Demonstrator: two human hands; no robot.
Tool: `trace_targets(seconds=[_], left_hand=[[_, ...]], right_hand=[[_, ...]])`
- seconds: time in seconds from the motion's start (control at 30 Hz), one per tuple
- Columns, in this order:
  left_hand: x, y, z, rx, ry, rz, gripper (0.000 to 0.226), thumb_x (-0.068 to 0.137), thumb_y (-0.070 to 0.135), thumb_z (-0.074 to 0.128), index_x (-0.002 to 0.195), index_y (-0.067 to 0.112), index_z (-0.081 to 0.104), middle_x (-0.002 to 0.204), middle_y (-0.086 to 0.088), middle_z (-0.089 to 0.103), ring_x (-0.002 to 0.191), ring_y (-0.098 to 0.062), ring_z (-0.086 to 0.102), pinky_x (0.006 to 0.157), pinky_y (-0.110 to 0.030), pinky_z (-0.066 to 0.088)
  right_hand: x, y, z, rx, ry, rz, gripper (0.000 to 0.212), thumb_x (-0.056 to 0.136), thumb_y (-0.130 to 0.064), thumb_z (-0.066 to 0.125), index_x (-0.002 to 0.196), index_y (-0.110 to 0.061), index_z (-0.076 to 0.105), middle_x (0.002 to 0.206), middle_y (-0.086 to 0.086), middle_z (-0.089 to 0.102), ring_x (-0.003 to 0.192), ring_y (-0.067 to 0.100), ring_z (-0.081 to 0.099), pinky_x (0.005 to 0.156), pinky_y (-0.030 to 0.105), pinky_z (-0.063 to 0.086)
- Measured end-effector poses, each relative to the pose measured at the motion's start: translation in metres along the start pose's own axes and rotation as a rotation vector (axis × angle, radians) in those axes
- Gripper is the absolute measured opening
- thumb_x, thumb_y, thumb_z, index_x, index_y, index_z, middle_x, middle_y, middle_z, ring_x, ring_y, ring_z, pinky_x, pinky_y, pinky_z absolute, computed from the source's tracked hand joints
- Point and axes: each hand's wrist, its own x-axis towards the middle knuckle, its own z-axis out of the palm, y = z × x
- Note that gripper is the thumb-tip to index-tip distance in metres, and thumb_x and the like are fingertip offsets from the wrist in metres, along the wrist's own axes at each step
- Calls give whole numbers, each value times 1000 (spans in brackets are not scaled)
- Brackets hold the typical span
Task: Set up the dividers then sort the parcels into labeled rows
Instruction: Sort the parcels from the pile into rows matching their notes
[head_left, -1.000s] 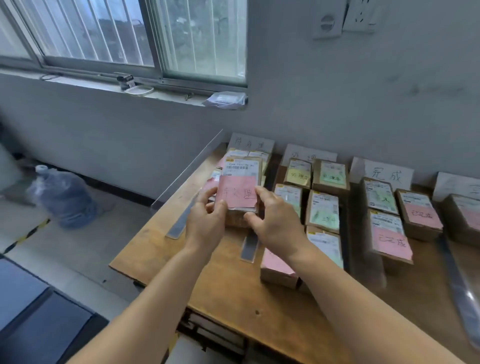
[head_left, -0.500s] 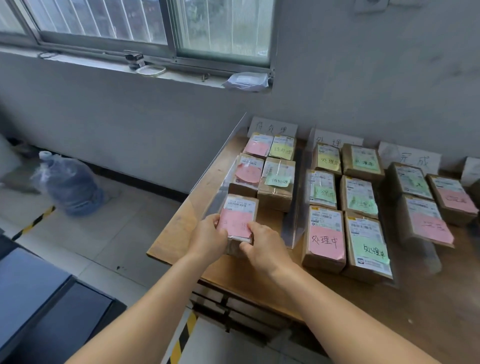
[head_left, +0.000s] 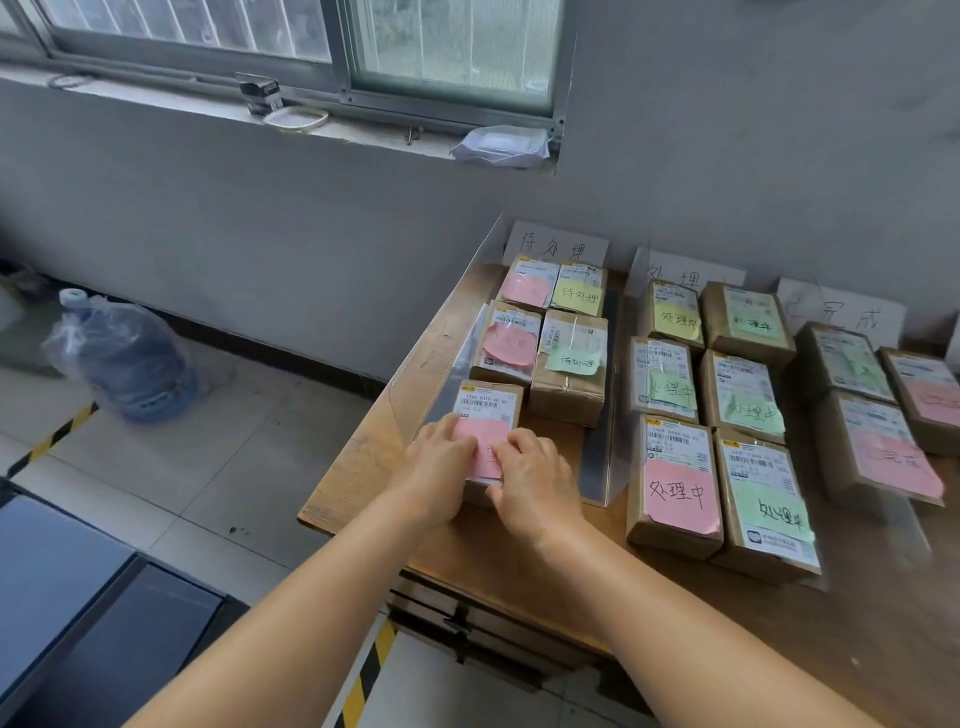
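A brown parcel with a pink note (head_left: 487, 410) rests on the wooden table (head_left: 524, 561), at the near end of the leftmost row. My left hand (head_left: 441, 467) and my right hand (head_left: 535, 478) both lie on its top and near side, fingers pressed on the pink note. Behind it stand several parcels with pink and green notes (head_left: 569, 364), under a white paper label (head_left: 556, 247) on the wall. A clear divider (head_left: 597, 457) stands upright to the right of this row, and another clear divider (head_left: 441, 364) runs along the table's left edge.
Right of the divider stand a middle row of parcels (head_left: 717, 415) and a further row (head_left: 878, 410), each below a wall label (head_left: 844, 312). A water jug in plastic (head_left: 124, 353) sits on the floor at left. The window sill (head_left: 363, 130) holds small items.
The parcel was held up in both hands and has come down onto the table at the front of the left row. My view has shifted left and down.
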Motion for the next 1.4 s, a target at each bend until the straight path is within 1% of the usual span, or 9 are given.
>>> trace_targets(seconds=[0.07, 0.13, 0.3, 0.53, 0.63, 0.73, 0.97, 1.2, 1.4], left_hand=[[6, 0, -4, 100, 19, 62, 48, 88, 14, 63, 133, 19, 48, 147, -5, 34, 140, -24, 24, 111, -36, 28], [12, 0, -5, 143, 31, 105, 47, 87, 15, 65, 131, 19, 49, 138, -3, 44, 134, -21, 34, 106, -34, 34], [18, -2, -6, 176, 25, 136, 48, 84, 13, 66, 129, 18, 50, 131, -2, 49, 126, -20, 43, 103, -33, 37], [18, 1, -12, 144, 52, 153, 59, 85, 22, 67, 137, 21, 39, 141, 0, 42, 134, -20, 35, 108, -33, 33], [16, 11, -22, 135, 72, 173, 71, 89, 28, 62, 148, 19, 24, 150, 0, 33, 141, -20, 26, 111, -33, 27], [14, 28, -34, 119, 66, 197, 74, 91, 32, 58, 151, 18, 17, 155, -1, 25, 144, -19, 20, 114, -33, 22], [6, 98, -48, 88, 110, 326, 68, 91, 30, 56, 149, 21, 22, 154, 3, 26, 141, -18, 25, 111, -31, 25], [-10, 194, -40, 79, 140, 460, 71, 93, 37, 57, 151, 24, 18, 156, 2, 24, 145, -19, 19, 116, -35, 18], [-35, 286, -22, 61, 130, 520, 71, 92, 35, 57, 151, 24, 18, 157, 1, 21, 146, -21, 14, 117, -36, 15]], right_hand=[[4, -2, -1, -62, 7, -27, 44, 92, -31, 55, 134, -19, 48, 135, -1, 45, 122, 21, 38, 102, 34, 33], [8, -2, -2, -95, 9, -36, 44, 92, -33, 56, 133, -18, 48, 133, -1, 48, 121, 21, 40, 103, 34, 32], [12, -2, -4, -101, 16, -34, 44, 92, -33, 56, 133, -19, 47, 133, 0, 48, 121, 21, 41, 103, 35, 32], [6, 5, -13, -43, 21, -17, 60, 88, -36, 63, 139, -20, 37, 143, -3, 40, 133, 18, 33, 112, 36, 23], [-2, 14, -28, -34, 31, 5, 76, 88, -36, 63, 150, -19, 20, 154, -2, 25, 144, 19, 17, 118, 36, 11], [-12, 25, -45, -45, 43, 44, 83, 90, -39, 59, 153, -19, 8, 160, -1, 10, 147, 19, 5, 120, 37, 5], [-49, 71, -86, -39, 121, 133, 84, 91, -39, 59, 153, -21, 6, 161, -1, 5, 148, 18, 0, 118, 36, 2], [-107, 143, -121, -33, 198, 247, 82, 89, -41, 61, 152, -21, 11, 159, -2, 12, 147, 18, 5, 119, 36, 5], [-178, 215, -149, -60, 212, 351, 82, 89, -40, 61, 152, -24, 12, 159, -3, 13, 147, 17, 5, 118, 37, 4]])
